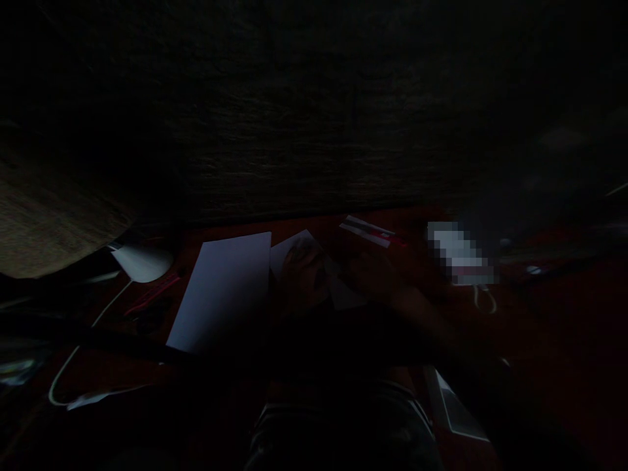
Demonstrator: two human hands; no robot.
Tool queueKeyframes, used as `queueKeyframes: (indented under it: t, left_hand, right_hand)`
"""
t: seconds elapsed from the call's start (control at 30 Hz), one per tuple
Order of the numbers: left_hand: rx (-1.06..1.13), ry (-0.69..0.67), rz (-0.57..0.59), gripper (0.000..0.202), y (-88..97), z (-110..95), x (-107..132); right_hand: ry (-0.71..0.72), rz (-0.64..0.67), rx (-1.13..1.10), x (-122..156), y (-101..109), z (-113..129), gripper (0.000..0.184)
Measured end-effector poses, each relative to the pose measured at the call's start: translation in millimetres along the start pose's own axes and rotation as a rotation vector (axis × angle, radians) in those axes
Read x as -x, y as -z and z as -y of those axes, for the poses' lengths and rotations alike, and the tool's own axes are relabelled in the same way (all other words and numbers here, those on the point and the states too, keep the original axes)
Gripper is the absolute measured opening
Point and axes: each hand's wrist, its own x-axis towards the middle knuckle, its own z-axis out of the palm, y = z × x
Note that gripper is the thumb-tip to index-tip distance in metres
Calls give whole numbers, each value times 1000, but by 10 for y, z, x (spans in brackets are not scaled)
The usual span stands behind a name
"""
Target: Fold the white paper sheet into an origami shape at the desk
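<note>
The scene is very dark. My left hand (300, 278) lies over a small white sheet of paper (282, 254); its fingers look bent, but whether they grip the sheet is lost in shadow. From the right, my right hand (375, 278) reaches in beside it, with its fingertips near the paper's lower right part. Its finger position is too dark to make out. Just left of my hands lies a larger white sheet (230, 281), flat on the reddish-brown surface. Beyond my right hand is a flat pale strip with a dark band and a red part (370, 232).
A white cone-shaped object (142, 263) with a pale cord (105, 311) stands at the left, near a red strip (153, 292). A blurred-out pale object (456, 252) lies at the right, above a small cord loop (485, 301). A light-edged flat object (461, 412) is lower right.
</note>
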Motion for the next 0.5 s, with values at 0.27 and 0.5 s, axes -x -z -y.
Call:
queueKeyframes:
  t: [0.27,0.5]
  left_hand:
    - [44,23,-32,33,-72,66,-38]
    - [226,-37,1,30,-122,89,-58]
  right_hand:
    - [22,-21,3,-21,-40,-16,35]
    - [11,-60,-24,-56,-102,-23,36]
